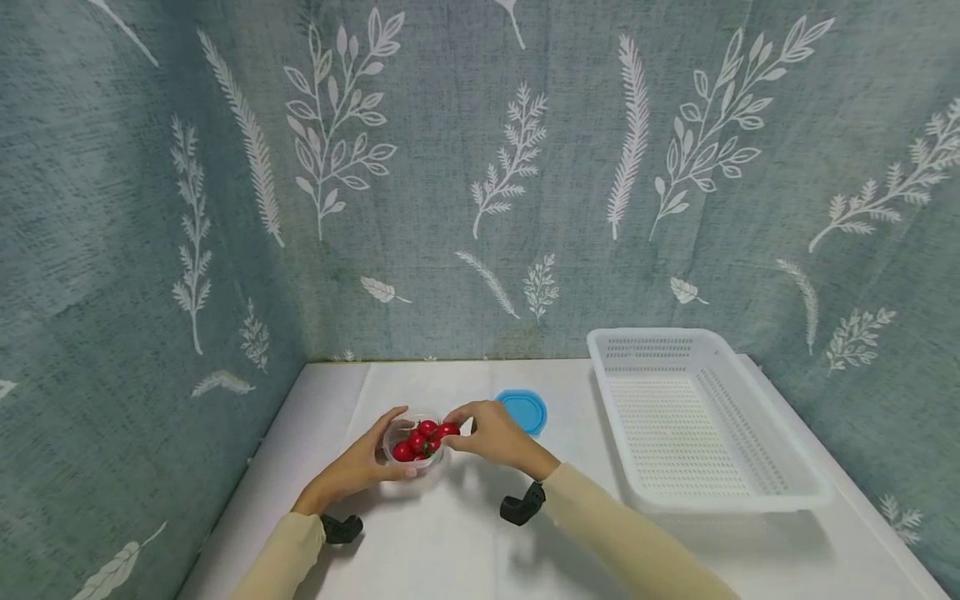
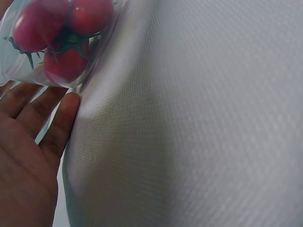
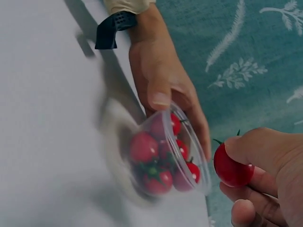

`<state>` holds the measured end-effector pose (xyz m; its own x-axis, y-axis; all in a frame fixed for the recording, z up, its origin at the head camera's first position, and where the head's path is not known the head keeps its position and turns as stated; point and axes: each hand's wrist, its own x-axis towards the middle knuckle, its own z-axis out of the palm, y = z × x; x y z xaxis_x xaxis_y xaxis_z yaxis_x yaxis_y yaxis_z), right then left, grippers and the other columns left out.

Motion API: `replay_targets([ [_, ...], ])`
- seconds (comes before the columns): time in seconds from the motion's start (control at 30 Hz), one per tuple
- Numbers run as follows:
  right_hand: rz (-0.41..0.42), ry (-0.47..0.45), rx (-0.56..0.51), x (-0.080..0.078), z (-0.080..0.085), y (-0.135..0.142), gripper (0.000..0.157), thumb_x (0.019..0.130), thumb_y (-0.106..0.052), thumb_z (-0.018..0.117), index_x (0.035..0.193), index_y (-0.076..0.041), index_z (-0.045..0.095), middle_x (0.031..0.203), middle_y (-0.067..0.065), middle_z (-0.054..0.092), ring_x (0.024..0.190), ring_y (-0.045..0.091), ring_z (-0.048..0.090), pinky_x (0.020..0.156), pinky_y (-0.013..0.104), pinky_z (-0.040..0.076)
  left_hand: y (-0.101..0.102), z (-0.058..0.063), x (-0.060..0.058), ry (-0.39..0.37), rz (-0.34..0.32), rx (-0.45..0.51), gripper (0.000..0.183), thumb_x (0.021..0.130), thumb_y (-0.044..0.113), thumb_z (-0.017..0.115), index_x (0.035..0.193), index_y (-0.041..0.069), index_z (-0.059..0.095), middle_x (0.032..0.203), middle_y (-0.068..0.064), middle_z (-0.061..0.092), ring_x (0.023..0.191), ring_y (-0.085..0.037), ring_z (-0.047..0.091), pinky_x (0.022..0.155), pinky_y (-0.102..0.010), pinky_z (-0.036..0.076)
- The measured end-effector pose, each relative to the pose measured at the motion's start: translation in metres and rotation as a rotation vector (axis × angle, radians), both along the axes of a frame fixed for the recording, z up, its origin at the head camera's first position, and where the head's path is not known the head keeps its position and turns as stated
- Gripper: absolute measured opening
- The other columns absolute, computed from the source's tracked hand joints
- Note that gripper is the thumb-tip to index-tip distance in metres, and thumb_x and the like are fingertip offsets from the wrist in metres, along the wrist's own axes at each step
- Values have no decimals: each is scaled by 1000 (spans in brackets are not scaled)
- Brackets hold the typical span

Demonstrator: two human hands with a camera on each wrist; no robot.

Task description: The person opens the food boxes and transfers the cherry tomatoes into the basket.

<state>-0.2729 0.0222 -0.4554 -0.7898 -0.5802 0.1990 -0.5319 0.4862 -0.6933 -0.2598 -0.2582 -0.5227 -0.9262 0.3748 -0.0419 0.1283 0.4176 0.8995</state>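
Note:
My left hand (image 1: 358,462) holds a clear round plastic tub (image 3: 166,130) with the thumb on one side and the fingers on the other. Inside it lie several red cherry tomatoes (image 3: 144,147) with green stems. The left wrist view shows fingers close under the clear wall, with tomatoes (image 2: 66,64) visible through it. Beside the tub's rim, my right hand (image 1: 497,433) pinches one cherry tomato (image 3: 232,166) between thumb and fingers. In the right wrist view this tomato is just outside the tub's opening.
A blue round lid (image 1: 522,411) lies on the white-covered table (image 1: 450,542), behind my right hand. To the right stands a large white perforated basket (image 1: 675,433). Patterned green-grey cloth (image 1: 450,208) hangs behind the table and along both sides.

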Motion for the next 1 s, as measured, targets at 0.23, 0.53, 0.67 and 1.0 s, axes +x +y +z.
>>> replay_targets([
  [0.23,-30,6,-43,0,15,22,17,94,-28,77,108,-18,78,97,-10,70,68,9,56,60,28,47,0,-1,0,29,3,-15,108,82,29,90,164,18,20,158,-9,42,141,-31,41,104,-49,40],
  [0.53,-122,41,-24,-3,28,54,21,92,-28,80,110,-17,77,97,-9,71,66,11,58,60,28,49,-1,2,0,26,-5,-22,109,82,26,90,165,18,18,158,-9,41,142,-30,39,103,-45,39],
  [0.67,-167,52,-26,-7,33,70,22,92,-29,80,110,-17,78,98,-7,71,62,12,55,57,29,46,1,4,-1,17,-9,-11,109,82,27,90,165,19,18,158,-8,41,141,-30,40,104,-46,39],
  [1.0,-247,71,-4,-8,44,113,23,92,-29,80,111,-18,77,97,-5,71,67,16,55,57,32,46,-2,-1,-2,25,-16,-26,108,83,29,89,164,20,19,158,-7,42,145,-31,38,110,-51,38],
])
